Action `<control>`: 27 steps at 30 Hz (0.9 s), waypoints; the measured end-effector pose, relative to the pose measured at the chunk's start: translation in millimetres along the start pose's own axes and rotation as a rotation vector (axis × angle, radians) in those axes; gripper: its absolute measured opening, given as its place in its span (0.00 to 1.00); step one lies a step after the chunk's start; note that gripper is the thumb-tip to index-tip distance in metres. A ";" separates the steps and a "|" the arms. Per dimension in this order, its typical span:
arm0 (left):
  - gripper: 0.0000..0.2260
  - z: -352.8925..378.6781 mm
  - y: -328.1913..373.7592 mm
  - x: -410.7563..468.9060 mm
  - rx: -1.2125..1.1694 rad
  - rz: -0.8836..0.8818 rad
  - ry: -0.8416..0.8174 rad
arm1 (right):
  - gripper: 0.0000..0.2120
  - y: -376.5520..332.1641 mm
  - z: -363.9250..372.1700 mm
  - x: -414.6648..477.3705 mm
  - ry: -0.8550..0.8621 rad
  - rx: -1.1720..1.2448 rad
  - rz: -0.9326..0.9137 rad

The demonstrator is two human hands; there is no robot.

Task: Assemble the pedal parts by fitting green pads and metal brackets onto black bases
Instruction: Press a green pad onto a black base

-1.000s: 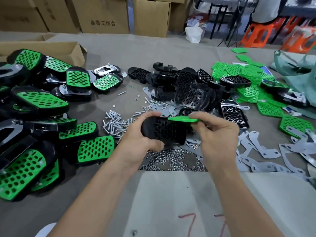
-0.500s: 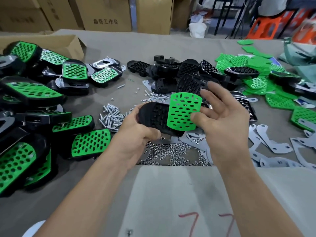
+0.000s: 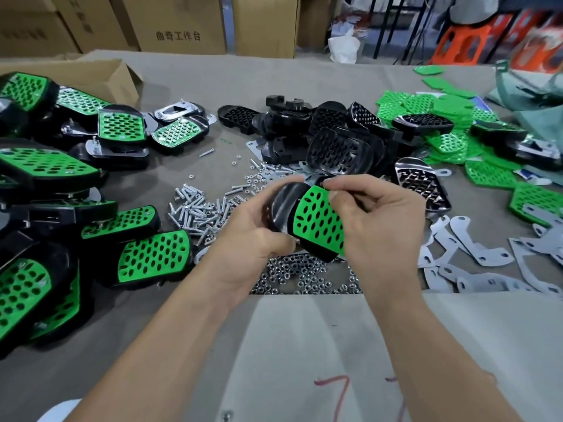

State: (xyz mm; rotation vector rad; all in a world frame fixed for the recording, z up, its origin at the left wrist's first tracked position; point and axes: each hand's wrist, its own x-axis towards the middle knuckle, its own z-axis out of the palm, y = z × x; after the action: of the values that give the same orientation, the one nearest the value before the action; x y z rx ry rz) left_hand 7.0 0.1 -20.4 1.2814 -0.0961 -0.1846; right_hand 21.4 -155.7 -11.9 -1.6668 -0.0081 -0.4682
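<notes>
— Many done?
— Lots. A big heap of finished black pedals with green holey tops lies on my left, on the grey table.
— What's left?
— A pile of bare black plastic bases in the middle, flat green holey pads far right, and flat grey metal brackets near my right.
— And now?
— My left hand grips one black base. My right hand pinches a green pad lying on it. I think it isn't pushed in yet. No bracket on it. Little silver screws and tiny nuts wait on the table.
</notes>
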 end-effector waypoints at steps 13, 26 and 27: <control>0.22 3.0 -1.1 0.0 -0.109 -0.025 0.087 | 0.10 -2.1 11.6 -10.4 0.046 -0.235 -0.169; 0.20 -1.0 0.2 0.8 -0.147 -0.017 0.166 | 0.12 -1.4 9.9 -9.4 -0.011 -0.315 -0.073; 0.20 -1.7 1.1 0.4 -0.156 -0.018 0.164 | 0.11 -1.1 9.1 -7.2 -0.094 -0.240 0.013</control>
State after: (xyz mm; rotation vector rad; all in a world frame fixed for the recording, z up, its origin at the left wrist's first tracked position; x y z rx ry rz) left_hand 7.8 1.9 -19.9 1.1378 0.0689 -0.0994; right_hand 17.3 -145.0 -13.8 -1.9228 -0.0104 -0.3916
